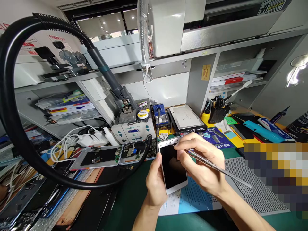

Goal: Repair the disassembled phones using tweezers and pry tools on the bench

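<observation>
A white-framed smartphone [173,170] with a dark screen is held tilted over the work mat. My left hand [155,183] grips its left side and lower edge, thumb along the frame. In my right hand [204,160] is a long thin metal tool [223,171], held like a pen, its rear end pointing to the lower right. The fingertips of that hand are at the top right of the phone, and the tool's tip there is too small to make out clearly. A blue and white printed sheet [192,199] lies beneath.
A thick black hose [79,183] loops across the left side from a hot-air station [134,130]. Open trays [96,157] with phone parts sit behind left. A perforated grey mat [260,186] and a pen holder [218,112] are at right.
</observation>
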`<state>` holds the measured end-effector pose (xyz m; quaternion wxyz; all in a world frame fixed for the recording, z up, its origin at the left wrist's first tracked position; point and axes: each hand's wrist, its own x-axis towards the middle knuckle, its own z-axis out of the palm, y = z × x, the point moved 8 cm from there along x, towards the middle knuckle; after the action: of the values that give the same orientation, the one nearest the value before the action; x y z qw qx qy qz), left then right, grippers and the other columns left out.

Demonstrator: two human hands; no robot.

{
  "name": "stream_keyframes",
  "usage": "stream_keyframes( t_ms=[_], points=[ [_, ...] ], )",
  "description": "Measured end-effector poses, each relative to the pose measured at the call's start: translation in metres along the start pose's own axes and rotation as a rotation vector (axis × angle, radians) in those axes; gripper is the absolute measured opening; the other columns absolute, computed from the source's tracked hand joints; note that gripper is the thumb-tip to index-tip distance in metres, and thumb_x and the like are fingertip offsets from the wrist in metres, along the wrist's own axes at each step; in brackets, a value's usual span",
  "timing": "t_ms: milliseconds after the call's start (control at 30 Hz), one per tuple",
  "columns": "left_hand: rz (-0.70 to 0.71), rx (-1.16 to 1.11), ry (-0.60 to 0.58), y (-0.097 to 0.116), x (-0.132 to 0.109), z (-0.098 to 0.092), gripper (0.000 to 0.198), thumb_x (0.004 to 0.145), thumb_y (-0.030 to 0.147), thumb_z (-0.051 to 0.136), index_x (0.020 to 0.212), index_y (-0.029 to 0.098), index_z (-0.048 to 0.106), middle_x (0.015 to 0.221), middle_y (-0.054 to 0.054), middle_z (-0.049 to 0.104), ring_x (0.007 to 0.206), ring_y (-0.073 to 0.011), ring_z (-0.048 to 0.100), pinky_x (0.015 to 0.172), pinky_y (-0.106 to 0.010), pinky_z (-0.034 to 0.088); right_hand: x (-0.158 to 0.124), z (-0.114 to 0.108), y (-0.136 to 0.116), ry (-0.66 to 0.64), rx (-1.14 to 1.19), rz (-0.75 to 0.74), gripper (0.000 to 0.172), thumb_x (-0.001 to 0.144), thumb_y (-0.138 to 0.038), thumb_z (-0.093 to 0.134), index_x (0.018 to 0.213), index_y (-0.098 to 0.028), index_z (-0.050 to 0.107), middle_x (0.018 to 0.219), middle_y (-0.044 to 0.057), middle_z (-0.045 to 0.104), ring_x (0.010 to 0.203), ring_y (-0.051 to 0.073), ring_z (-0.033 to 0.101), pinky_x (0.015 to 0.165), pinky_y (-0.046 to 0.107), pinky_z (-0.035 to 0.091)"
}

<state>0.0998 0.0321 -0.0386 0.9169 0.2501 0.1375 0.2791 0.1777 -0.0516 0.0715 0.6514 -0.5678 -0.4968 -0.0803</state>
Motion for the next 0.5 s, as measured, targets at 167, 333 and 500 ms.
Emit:
stream_keyframes(
  t_ms=[167, 333, 500],
  points=[
    [0.005, 0.003, -0.005, -0.0005, 0.0013, -0.0004, 0.033, 0.089, 0.041, 0.066, 0.106, 0.017, 0.079, 0.123, -0.008, 0.073, 0.137, -0.0357, 0.05, 0.119, -0.047, 0.034, -0.0008, -0.001, 0.0008, 0.01, 0.007, 0.017, 0.015, 0.081, -0.008, 0.064, 0.083, -0.021, 0.071, 0.081, 0.001, 0.068, 0.068, 0.013, 0.064, 0.063, 0.025, 0.053],
    [0.006, 0.017, 0.008, 0.0003, 0.0013, -0.0017, 0.037, 0.088, 0.044, 0.065, 0.11, 0.017, 0.078, 0.124, -0.009, 0.073, 0.136, -0.0361, 0.051, 0.118, -0.049, 0.036, -0.002, -0.0007, 0.0042, 0.012, 0.032, 0.039, 0.016, 0.081, -0.008, 0.063, 0.084, -0.021, 0.071, 0.08, 0.001, 0.066, 0.07, 0.014, 0.065, 0.065, 0.028, 0.053],
    [-0.005, 0.016, 0.028, 0.0001, 0.0001, 0.0002, 0.037, 0.088, 0.043, 0.065, 0.11, 0.016, 0.078, 0.124, -0.01, 0.072, 0.136, -0.0371, 0.051, 0.117, -0.05, 0.037, -0.0024, -0.0021, 0.0047, 0.025, 0.015, 0.029, 0.016, 0.081, -0.008, 0.063, 0.083, -0.022, 0.07, 0.079, 0.0, 0.065, 0.07, 0.014, 0.065, 0.065, 0.028, 0.052]
  ],
)
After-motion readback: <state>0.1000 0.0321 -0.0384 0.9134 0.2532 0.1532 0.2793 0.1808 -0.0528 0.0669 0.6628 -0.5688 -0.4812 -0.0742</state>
